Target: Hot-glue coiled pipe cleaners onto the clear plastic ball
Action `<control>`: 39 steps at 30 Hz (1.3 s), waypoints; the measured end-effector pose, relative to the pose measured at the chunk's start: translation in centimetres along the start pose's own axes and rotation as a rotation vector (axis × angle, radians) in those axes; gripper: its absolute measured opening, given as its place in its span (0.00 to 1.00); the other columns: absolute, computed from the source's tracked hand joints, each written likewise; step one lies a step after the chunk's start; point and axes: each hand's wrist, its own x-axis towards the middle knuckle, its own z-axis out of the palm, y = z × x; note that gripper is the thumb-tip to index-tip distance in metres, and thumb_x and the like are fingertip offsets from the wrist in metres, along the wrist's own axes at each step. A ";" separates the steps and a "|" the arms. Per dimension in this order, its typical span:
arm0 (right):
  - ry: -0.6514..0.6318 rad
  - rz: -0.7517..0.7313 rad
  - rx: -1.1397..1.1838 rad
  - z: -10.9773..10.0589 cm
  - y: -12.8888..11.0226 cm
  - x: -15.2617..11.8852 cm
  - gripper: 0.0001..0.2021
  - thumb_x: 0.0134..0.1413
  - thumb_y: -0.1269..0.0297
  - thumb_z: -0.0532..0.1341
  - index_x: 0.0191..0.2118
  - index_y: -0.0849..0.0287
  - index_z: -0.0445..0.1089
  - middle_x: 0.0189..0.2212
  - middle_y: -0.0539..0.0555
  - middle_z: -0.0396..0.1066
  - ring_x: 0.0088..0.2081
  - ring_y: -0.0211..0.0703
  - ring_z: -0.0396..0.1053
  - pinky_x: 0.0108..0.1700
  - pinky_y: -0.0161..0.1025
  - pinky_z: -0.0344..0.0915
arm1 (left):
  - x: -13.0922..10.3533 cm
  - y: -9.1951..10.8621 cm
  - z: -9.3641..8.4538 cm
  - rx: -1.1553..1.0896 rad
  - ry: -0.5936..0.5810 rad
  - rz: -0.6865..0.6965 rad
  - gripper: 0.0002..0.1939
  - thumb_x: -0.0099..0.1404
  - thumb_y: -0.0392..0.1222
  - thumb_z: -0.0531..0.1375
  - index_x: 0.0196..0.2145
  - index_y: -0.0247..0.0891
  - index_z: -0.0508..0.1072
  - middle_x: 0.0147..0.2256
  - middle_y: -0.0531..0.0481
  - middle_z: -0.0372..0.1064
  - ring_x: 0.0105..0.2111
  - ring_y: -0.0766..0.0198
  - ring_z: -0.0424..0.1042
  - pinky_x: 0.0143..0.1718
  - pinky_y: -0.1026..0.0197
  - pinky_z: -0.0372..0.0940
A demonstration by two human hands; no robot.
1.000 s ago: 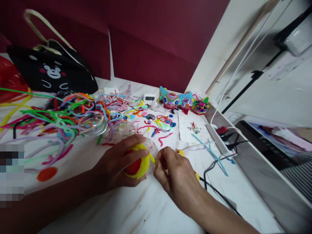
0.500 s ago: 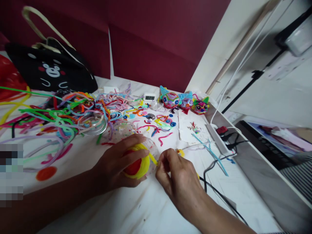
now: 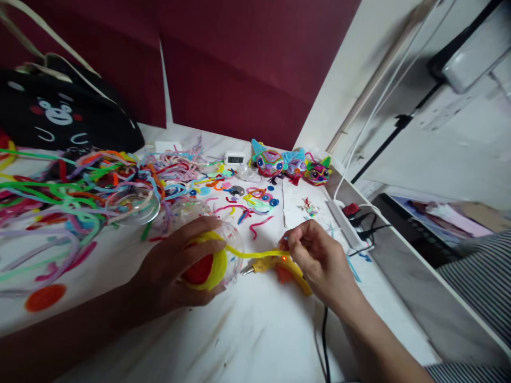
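My left hand (image 3: 179, 266) is closed round a clear plastic ball (image 3: 233, 250) that bears a red disc (image 3: 198, 270) ringed by yellow coils. From the coils a yellow pipe cleaner (image 3: 255, 255) stretches right to my right hand (image 3: 315, 258), which pinches its free end. Under that strand and beside my right hand lies a yellow glue gun (image 3: 265, 264) with a metal nozzle pointing left and a small red light lit. My palm and fingers hide part of the ball. Behind it sits another clear dotted plastic piece (image 3: 191, 210).
Tangled coloured pipe cleaners (image 3: 80, 186) spread over the left side, with a clear dish (image 3: 136, 205) and an orange disc (image 3: 46, 298) there. Decorated animal heads (image 3: 269, 162) stand at the back by a small clock (image 3: 235, 158). A power strip (image 3: 347, 226) with cables runs along the right.
My right hand has drawn away to the right, so a longer stretch of pipe cleaner shows, pulled nearly straight. The glue gun is now uncovered. The view has shifted slightly right.
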 end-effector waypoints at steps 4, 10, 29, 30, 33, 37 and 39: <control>0.205 0.113 0.164 -2.7 2.3 2.5 0.10 0.43 0.64 0.70 0.27 0.55 0.68 0.25 0.50 0.76 0.25 0.37 0.72 0.29 0.33 0.69 | 0.0 0.1 -0.1 0.005 -0.032 -0.020 0.26 0.64 0.40 0.68 0.56 0.44 0.66 0.61 0.41 0.66 0.62 0.52 0.70 0.62 0.50 0.70; 0.251 0.200 0.139 -6.6 5.0 5.9 0.15 0.34 0.57 0.76 0.28 0.57 0.75 0.23 0.51 0.77 0.24 0.40 0.75 0.27 0.35 0.70 | -0.3 0.0 0.1 -0.025 -0.031 -0.019 0.24 0.62 0.39 0.69 0.55 0.42 0.69 0.62 0.40 0.66 0.62 0.52 0.70 0.63 0.54 0.69; 0.214 0.446 -0.091 -8.0 11.9 10.4 0.13 0.68 0.60 0.64 0.54 0.61 0.72 0.48 0.56 0.75 0.42 0.44 0.77 0.43 0.45 0.77 | -0.3 0.1 0.1 -0.048 -0.062 -0.008 0.24 0.65 0.40 0.67 0.57 0.44 0.67 0.63 0.40 0.65 0.64 0.51 0.67 0.62 0.52 0.70; 0.212 0.445 -0.109 -8.1 12.1 10.6 0.14 0.68 0.60 0.64 0.54 0.61 0.71 0.49 0.56 0.75 0.43 0.45 0.77 0.44 0.46 0.77 | -0.2 0.2 0.1 -0.043 -0.059 -0.005 0.24 0.65 0.40 0.66 0.57 0.44 0.67 0.63 0.40 0.65 0.64 0.52 0.67 0.62 0.52 0.70; 0.215 0.429 -0.169 -8.3 12.3 11.1 0.15 0.69 0.59 0.64 0.56 0.60 0.71 0.51 0.57 0.74 0.46 0.47 0.76 0.47 0.49 0.77 | -0.2 0.2 0.1 -0.036 -0.061 -0.001 0.23 0.65 0.40 0.66 0.57 0.43 0.67 0.62 0.40 0.65 0.64 0.53 0.67 0.63 0.54 0.69; 0.247 0.386 -0.258 -8.9 12.3 11.3 0.15 0.68 0.59 0.64 0.55 0.60 0.71 0.51 0.57 0.74 0.46 0.48 0.76 0.47 0.49 0.76 | -0.2 0.1 0.1 -0.032 -0.071 0.001 0.22 0.66 0.40 0.66 0.56 0.40 0.68 0.63 0.40 0.64 0.65 0.55 0.66 0.65 0.57 0.66; 0.269 0.363 -0.295 -9.1 12.1 11.2 0.14 0.68 0.59 0.64 0.54 0.60 0.72 0.50 0.57 0.75 0.45 0.47 0.76 0.46 0.48 0.76 | -0.3 0.1 0.1 -0.033 -0.067 0.003 0.22 0.66 0.41 0.67 0.56 0.40 0.68 0.63 0.40 0.64 0.65 0.56 0.65 0.65 0.58 0.65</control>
